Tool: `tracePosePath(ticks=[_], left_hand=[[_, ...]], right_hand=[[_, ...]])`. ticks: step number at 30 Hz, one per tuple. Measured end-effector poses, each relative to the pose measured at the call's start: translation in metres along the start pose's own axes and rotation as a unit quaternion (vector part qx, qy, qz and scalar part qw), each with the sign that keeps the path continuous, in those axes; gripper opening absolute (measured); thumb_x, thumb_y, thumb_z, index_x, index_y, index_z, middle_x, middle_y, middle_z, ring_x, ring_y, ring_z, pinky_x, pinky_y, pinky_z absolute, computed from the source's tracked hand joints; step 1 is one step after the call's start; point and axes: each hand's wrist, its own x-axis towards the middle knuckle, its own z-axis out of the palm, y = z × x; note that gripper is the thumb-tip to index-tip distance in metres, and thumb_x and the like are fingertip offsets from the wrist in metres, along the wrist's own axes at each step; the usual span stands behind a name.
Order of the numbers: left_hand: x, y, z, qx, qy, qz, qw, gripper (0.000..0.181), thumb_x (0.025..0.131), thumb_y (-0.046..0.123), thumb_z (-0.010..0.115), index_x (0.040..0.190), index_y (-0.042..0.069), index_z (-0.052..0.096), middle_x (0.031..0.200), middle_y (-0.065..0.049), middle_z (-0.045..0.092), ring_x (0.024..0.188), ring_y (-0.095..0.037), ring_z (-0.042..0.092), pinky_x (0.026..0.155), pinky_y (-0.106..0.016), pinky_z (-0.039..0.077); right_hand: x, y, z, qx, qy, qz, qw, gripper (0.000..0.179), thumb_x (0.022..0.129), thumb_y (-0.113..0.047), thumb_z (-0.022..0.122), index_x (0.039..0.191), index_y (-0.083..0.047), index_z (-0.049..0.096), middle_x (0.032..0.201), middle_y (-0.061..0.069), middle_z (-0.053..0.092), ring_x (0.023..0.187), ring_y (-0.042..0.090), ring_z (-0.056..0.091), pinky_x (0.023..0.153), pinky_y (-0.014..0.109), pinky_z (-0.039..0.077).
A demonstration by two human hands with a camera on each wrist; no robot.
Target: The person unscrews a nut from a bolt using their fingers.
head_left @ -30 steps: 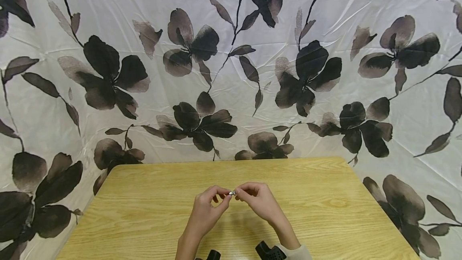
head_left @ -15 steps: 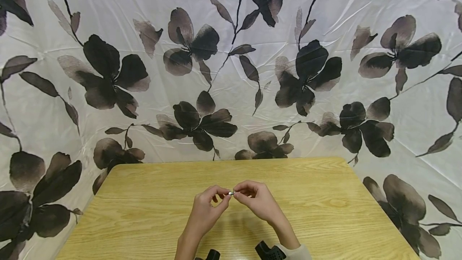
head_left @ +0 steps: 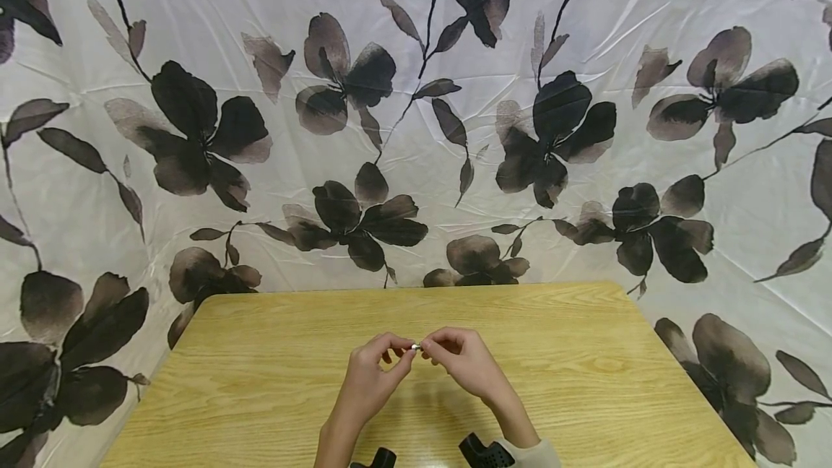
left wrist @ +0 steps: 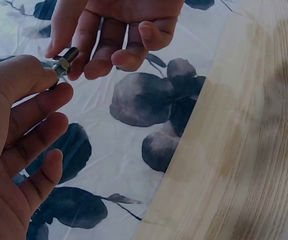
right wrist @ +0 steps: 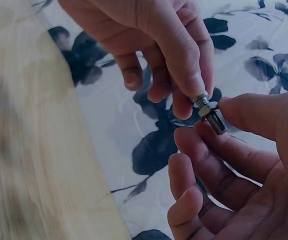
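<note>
A small metal bolt (right wrist: 217,123) with a hex nut (right wrist: 208,109) on its thread is held up between the two hands, over the table in the head view. My left hand (head_left: 373,378) pinches one end of the bolt between thumb and fingertip, hiding that end. From the other side my right hand (head_left: 473,368) has its thumb and index fingertip at either side of the nut, pinching it. The threaded tip sticks out beyond the nut in both wrist views. The other fingers of the right hand (left wrist: 119,35) are loosely curled and hold nothing.
Under the hands lies a light wooden table (head_left: 260,352) with rounded far corners. A white cloth with dark flowers (head_left: 455,186) hangs behind it and down the sides. Black wrist devices (head_left: 486,451) show at the bottom edge.
The right thumb and fingers have shifted back and forth at the nut: half a second ago the thumb sat lower, now it is higher again. The left hand keeps still.
</note>
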Motion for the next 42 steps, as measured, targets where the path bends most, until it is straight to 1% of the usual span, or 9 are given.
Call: tracePosePath(ticks=[4, 11, 16, 24, 30, 33, 36, 39, 42], left_hand=[[0.0002, 0.0003, 0.0002, 0.001, 0.000, -0.001, 1.0000, 0.017, 0.088, 0.004, 0.080, 0.097, 0.018, 0.076, 0.087, 0.011, 0.074, 0.077, 0.000, 0.061, 0.064, -0.033, 0.055], [0.0003, 0.0012, 0.0006, -0.001, -0.001, -0.004, 1.0000, 0.017, 0.088, 0.004, 0.080, 0.096, 0.018, 0.076, 0.087, 0.011, 0.074, 0.077, 0.000, 0.061, 0.065, -0.031, 0.055], [0.0004, 0.0017, 0.0006, 0.000, 0.000, -0.003, 1.0000, 0.016, 0.088, 0.004, 0.080, 0.096, 0.017, 0.075, 0.087, 0.010, 0.074, 0.076, 0.000, 0.061, 0.064, -0.032, 0.055], [0.0009, 0.0022, 0.0010, 0.003, 0.001, -0.006, 1.0000, 0.015, 0.088, 0.004, 0.080, 0.095, 0.017, 0.075, 0.087, 0.010, 0.075, 0.076, 0.001, 0.061, 0.065, -0.027, 0.054], [0.0012, 0.0011, 0.0009, 0.004, 0.004, 0.000, 1.0000, 0.015, 0.087, 0.004, 0.080, 0.095, 0.016, 0.076, 0.087, 0.009, 0.075, 0.076, 0.000, 0.061, 0.064, -0.028, 0.054], [0.0017, 0.0013, 0.0008, 0.004, 0.005, 0.005, 1.0000, 0.016, 0.087, 0.004, 0.081, 0.095, 0.016, 0.076, 0.086, 0.008, 0.075, 0.076, 0.000, 0.062, 0.064, -0.029, 0.054], [0.0021, 0.0017, 0.0009, 0.005, 0.007, 0.008, 0.9999, 0.016, 0.087, 0.003, 0.081, 0.095, 0.016, 0.076, 0.087, 0.008, 0.076, 0.076, 0.000, 0.062, 0.064, -0.028, 0.054], [0.0024, 0.0021, 0.0011, 0.005, 0.007, 0.006, 0.9999, 0.016, 0.087, 0.004, 0.081, 0.095, 0.016, 0.076, 0.087, 0.009, 0.076, 0.076, 0.000, 0.062, 0.064, -0.029, 0.054], [0.0024, 0.0024, 0.0015, 0.004, 0.006, 0.004, 1.0000, 0.017, 0.087, 0.004, 0.081, 0.095, 0.017, 0.076, 0.088, 0.010, 0.075, 0.076, 0.000, 0.061, 0.064, -0.030, 0.055]], right_hand=[[0.0000, 0.0002, -0.0003, 0.000, -0.001, -0.003, 1.0000, 0.024, 0.102, -0.027, 0.066, 0.112, -0.007, 0.076, 0.103, 0.015, 0.073, 0.087, 0.026, 0.066, 0.069, 0.027, 0.050], [-0.0009, -0.0001, -0.0001, 0.013, -0.001, -0.002, 0.9999, 0.022, 0.100, -0.022, 0.069, 0.115, -0.006, 0.073, 0.107, 0.012, 0.073, 0.089, 0.019, 0.067, 0.075, 0.031, 0.054], [-0.0011, -0.0005, -0.0006, 0.010, -0.003, -0.013, 0.9999, 0.021, 0.098, -0.019, 0.071, 0.115, -0.006, 0.072, 0.108, 0.013, 0.074, 0.093, 0.023, 0.069, 0.077, 0.029, 0.054], [-0.0009, -0.0008, -0.0014, 0.006, -0.003, -0.028, 0.9996, 0.018, 0.097, -0.018, 0.072, 0.113, -0.008, 0.072, 0.108, 0.012, 0.073, 0.094, 0.020, 0.068, 0.080, 0.029, 0.054], [-0.0003, -0.0007, -0.0021, 0.003, 0.017, -0.032, 0.9993, 0.017, 0.099, -0.020, 0.070, 0.110, -0.008, 0.073, 0.109, 0.012, 0.073, 0.100, 0.023, 0.067, 0.084, 0.032, 0.053], [-0.0006, -0.0018, -0.0024, 0.014, 0.032, -0.023, 0.9991, 0.021, 0.100, -0.022, 0.069, 0.114, -0.006, 0.072, 0.111, 0.013, 0.073, 0.100, 0.022, 0.068, 0.082, 0.031, 0.053], [-0.0004, -0.0019, -0.0030, 0.018, 0.038, -0.005, 0.9991, 0.025, 0.100, -0.025, 0.069, 0.116, -0.007, 0.073, 0.109, 0.011, 0.073, 0.095, 0.020, 0.067, 0.075, 0.028, 0.052], [0.0002, -0.0009, -0.0036, 0.014, 0.036, 0.004, 0.9993, 0.025, 0.101, -0.028, 0.068, 0.113, -0.008, 0.075, 0.103, 0.011, 0.075, 0.088, 0.020, 0.067, 0.068, 0.027, 0.050], [0.0003, -0.0004, -0.0040, 0.010, 0.026, 0.004, 0.9996, 0.025, 0.101, -0.029, 0.067, 0.110, -0.008, 0.077, 0.101, 0.013, 0.076, 0.086, 0.021, 0.067, 0.066, 0.026, 0.050]])
